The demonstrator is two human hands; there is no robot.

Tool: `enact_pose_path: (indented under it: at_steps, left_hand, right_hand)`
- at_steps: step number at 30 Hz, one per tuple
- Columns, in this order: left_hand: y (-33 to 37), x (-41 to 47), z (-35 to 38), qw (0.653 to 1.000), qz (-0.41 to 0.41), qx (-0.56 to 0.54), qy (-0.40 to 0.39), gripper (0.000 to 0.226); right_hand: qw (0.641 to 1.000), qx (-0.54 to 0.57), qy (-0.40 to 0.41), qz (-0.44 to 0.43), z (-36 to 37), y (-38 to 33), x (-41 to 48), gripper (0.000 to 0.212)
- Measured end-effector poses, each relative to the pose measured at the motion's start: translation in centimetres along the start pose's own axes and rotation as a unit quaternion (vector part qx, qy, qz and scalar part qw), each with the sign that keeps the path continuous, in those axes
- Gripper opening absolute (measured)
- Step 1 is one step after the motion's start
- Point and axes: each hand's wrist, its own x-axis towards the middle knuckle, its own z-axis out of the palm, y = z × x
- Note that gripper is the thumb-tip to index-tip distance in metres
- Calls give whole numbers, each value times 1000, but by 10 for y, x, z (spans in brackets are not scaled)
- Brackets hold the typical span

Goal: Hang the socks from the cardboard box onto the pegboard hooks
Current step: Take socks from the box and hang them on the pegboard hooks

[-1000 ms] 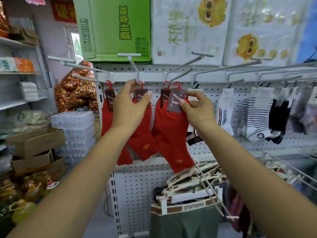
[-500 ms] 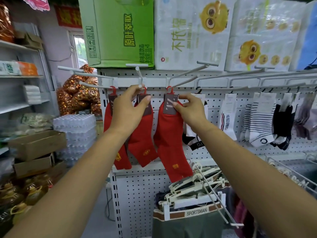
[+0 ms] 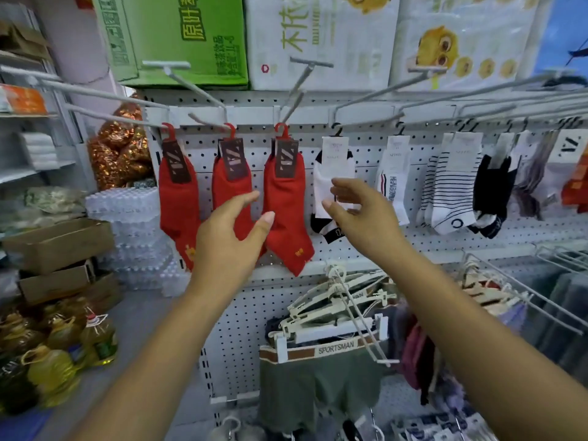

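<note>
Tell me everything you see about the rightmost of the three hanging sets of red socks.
The rightmost red socks hang against the white pegboard by a red plastic hanger hook over a grey metal peg. A dark brown card label with pale slanted lettering wraps the cuff. They look knitted, toe angled down-right, with a small gold mark near the toe. The open left hand overlaps their lower left edge; contact is unclear.
</note>
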Motion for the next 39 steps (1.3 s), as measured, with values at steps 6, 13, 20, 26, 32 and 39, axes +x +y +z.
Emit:
enact_pose_path:
  at_steps: [6, 13, 20, 26, 32, 39]
  left_hand:
    - [56, -89, 55, 998, 17, 1, -67, 38]
    - [106, -216, 130, 984, 43, 35, -169, 36]
    - [141, -371, 221, 931, -63, 5, -360, 42]
    - [169, -452, 290, 860, -62, -4, -507, 42]
    - [203, -469, 355, 799, -10, -14, -601, 41]
    - [241, -459, 488, 735, 25, -41, -677, 46]
  right_hand:
    - [992, -111, -54, 2, -87, 52, -110, 44]
    - [977, -156, -89, 113, -179, 123, -257, 44]
    - [942, -180, -88, 270, -268, 188, -424, 38]
    - [884, -189, -73, 421, -321, 213, -548, 38]
    - [820, -146, -23, 553, -364, 220, -615, 47]
    - [750, -148, 89, 638, -434, 260, -618, 47]
